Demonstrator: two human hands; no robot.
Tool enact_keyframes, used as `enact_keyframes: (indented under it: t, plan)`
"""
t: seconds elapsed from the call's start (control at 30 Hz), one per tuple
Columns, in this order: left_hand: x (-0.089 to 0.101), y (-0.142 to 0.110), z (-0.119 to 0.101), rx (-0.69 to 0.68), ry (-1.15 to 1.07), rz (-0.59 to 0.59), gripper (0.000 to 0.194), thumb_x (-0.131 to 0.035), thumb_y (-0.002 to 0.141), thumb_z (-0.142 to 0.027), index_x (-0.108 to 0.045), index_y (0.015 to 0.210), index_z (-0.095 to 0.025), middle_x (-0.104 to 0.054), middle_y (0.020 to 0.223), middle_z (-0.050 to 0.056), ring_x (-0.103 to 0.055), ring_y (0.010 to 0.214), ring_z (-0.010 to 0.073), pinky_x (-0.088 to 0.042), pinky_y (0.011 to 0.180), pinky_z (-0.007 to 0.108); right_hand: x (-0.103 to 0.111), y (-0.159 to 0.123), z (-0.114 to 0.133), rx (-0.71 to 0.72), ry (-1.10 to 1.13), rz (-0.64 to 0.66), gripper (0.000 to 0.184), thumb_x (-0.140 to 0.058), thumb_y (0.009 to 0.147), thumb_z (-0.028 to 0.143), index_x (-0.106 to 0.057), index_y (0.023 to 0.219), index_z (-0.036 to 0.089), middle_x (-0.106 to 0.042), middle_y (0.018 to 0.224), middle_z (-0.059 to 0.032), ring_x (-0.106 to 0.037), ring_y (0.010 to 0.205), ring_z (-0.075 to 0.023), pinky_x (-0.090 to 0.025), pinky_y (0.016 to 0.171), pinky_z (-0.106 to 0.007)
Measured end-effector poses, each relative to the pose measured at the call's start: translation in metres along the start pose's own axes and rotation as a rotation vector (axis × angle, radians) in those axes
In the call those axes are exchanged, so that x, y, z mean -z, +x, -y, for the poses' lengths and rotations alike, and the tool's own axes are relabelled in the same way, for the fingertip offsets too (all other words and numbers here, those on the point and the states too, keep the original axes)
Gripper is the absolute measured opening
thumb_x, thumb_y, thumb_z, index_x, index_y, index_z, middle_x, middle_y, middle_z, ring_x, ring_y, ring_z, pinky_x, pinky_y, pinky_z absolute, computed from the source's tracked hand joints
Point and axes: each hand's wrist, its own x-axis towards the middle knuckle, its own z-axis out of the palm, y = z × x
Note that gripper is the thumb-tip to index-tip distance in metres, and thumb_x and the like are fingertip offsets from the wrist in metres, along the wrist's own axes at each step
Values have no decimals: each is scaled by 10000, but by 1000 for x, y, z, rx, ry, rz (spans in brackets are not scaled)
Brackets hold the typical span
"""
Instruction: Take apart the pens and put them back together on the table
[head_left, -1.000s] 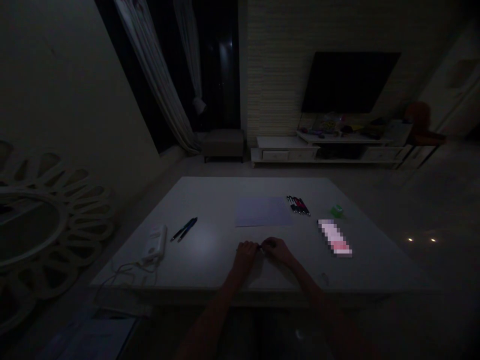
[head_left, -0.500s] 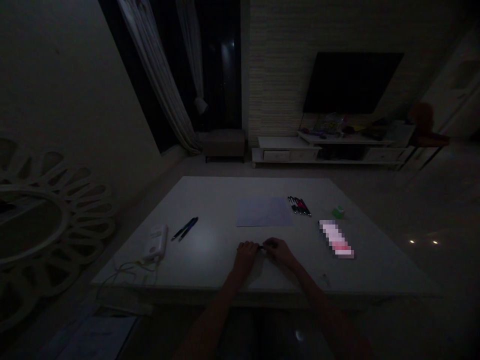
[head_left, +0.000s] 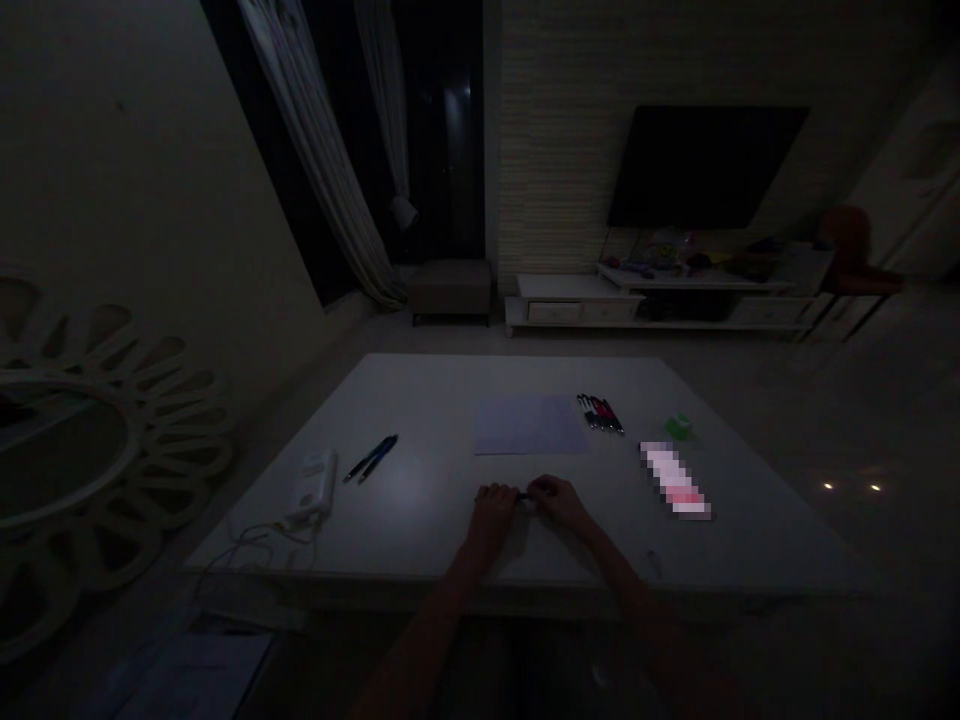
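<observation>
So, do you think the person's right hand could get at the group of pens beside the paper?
Probably yes: nothing stands between the right hand and the pens on the white table, though that hand seems to share a small dark object with the left hand.

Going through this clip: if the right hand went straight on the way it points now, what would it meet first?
The small dark object at its fingertips, which it already seems to touch, held between it and the left hand. The light is too dim to tell what the object is.
</observation>
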Motion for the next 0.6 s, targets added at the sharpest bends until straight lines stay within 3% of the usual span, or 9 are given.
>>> enact_keyframes:
  t: [0.1, 0.23, 0.33, 0.43, 0.6]
  plan:
    - [2, 0, 0, -11, -2, 10, 153, -460, 890, -132, -554, 996, -192, -606, 938, 47, -538, 891, 195, -371, 822, 359, 1, -1, 2, -57, -20, 38, 441, -508, 757, 566, -634, 648, 157, -647, 590, -51, -595, 550, -169, -451, 537, -267]
    - [4, 0, -1, -3, 1, -9, 140, -458, 893, -141, -552, 985, -189, -601, 919, 48, -538, 881, 192, -372, 808, 352, 2, -1, 5, 28, -21, -3, 361, -592, 702, 517, -654, 722, 162, -690, 733, -69, -625, 656, -185, -474, 611, -275]
    - [3, 0, 0, -3, 4, -8, 133, -463, 893, -146, -552, 983, -188, -601, 917, 45, -538, 886, 191, -372, 812, 352, 1, 0, 6, -14, -50, 23, 405, -516, 761, 525, -644, 656, 156, -664, 628, -67, -612, 600, -181, -467, 582, -277]
    - [2, 0, 0, 2, -1, 6, 143, -463, 892, -140, -554, 989, -191, -603, 934, 47, -538, 881, 189, -372, 812, 353, 0, 1, 5, 27, -30, 34, 336, -607, 697, 486, -665, 734, 157, -693, 722, -72, -626, 639, -180, -477, 601, -273]
    - [0, -1, 1, -3, 0, -6, 154, -463, 886, -128, -551, 995, -191, -603, 935, 48, -538, 901, 194, -371, 822, 360, 1, 1, 4, -15, -11, 44, 372, -541, 748, 508, -659, 723, 156, -685, 675, -71, -629, 611, -189, -488, 580, -289]
